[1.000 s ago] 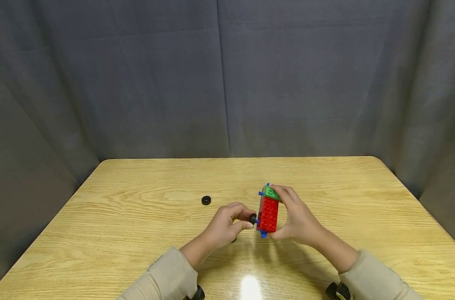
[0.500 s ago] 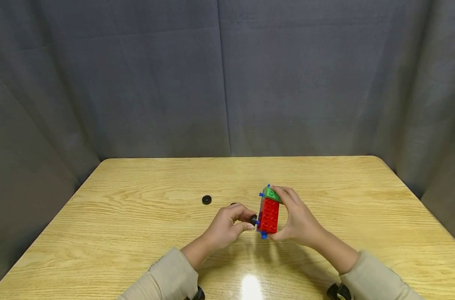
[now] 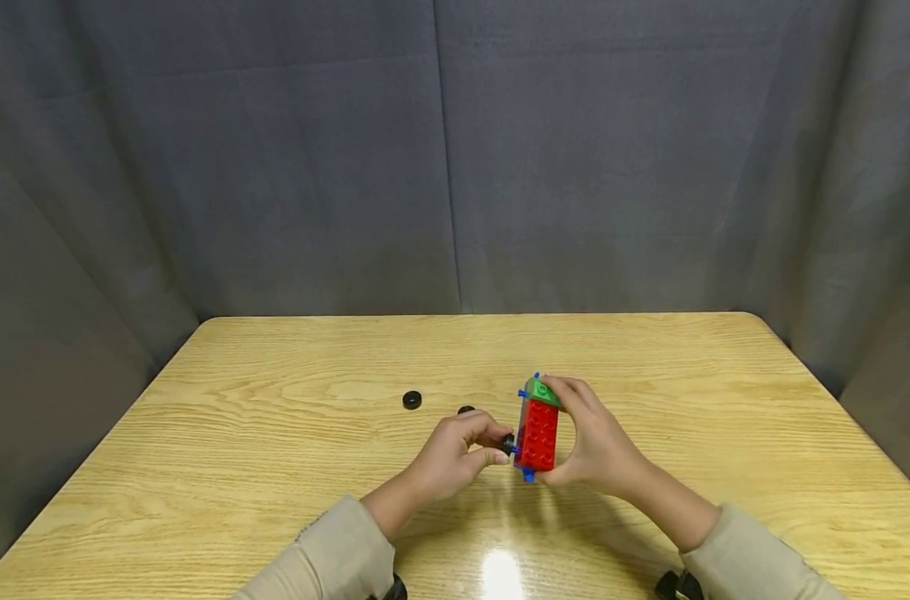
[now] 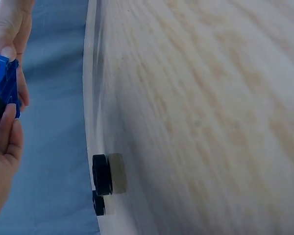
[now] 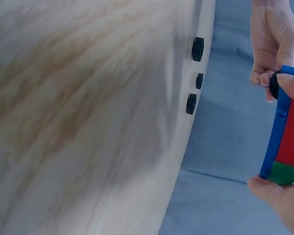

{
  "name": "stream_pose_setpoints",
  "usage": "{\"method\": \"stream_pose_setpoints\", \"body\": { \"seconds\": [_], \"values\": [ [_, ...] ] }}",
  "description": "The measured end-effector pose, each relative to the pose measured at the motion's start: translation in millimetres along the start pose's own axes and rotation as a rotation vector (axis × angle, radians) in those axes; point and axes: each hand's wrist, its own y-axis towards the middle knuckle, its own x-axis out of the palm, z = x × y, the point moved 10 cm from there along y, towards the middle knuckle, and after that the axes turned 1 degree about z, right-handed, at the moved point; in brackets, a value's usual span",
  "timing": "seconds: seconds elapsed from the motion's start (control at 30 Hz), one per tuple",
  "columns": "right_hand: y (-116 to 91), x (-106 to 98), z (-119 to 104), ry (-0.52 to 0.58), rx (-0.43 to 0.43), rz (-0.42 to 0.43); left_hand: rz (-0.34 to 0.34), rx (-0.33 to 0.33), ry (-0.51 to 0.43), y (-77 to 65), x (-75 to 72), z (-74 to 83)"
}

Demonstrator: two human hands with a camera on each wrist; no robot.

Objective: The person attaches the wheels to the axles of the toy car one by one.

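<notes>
My right hand (image 3: 597,433) holds a toy car (image 3: 538,435) of building bricks above the table, fingers at its far end and thumb at its near end. The car has red studded bricks, a green sloped brick at the far end and a blue base (image 5: 278,129) with short axle stubs. Between thumb and fingers, my left hand (image 3: 451,454) pinches a black wheel (image 3: 508,444), right at the near stub on the car's left side. The far left stub (image 3: 523,393) is bare. In the right wrist view, the wheel (image 5: 275,85) overlaps the base.
On the wooden table (image 3: 275,467) a loose black wheel (image 3: 412,400) lies left of the hands. Another wheel (image 3: 466,409) peeks out behind my left hand. Three wheels show in the right wrist view, the closest pair a small and a large wheel (image 5: 198,49). A grey curtain (image 3: 312,183) hangs behind.
The car and both hands have sunk slightly toward me, with the wheel staying at the stub. A loose wheel behind my left hand has come into sight; a dark one below it is now hidden.
</notes>
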Motion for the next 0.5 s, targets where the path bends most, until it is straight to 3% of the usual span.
{"method": "stream_pose_setpoints", "body": {
  "seconds": [0.2,0.33,0.5],
  "values": [
    [3.4,-4.8,-9.1,-0.042,-0.067,0.022,0.016,0.006,-0.018,0.8,-0.3,3.3],
    [5.4,-6.7,-8.6,-0.024,-0.048,0.020,0.033,0.013,-0.013,3.4,-3.6,6.2],
    [4.4,-4.5,-4.7,0.014,-0.008,-0.002,-0.016,0.019,0.012,4.5,-2.9,7.1]
  ]
}}
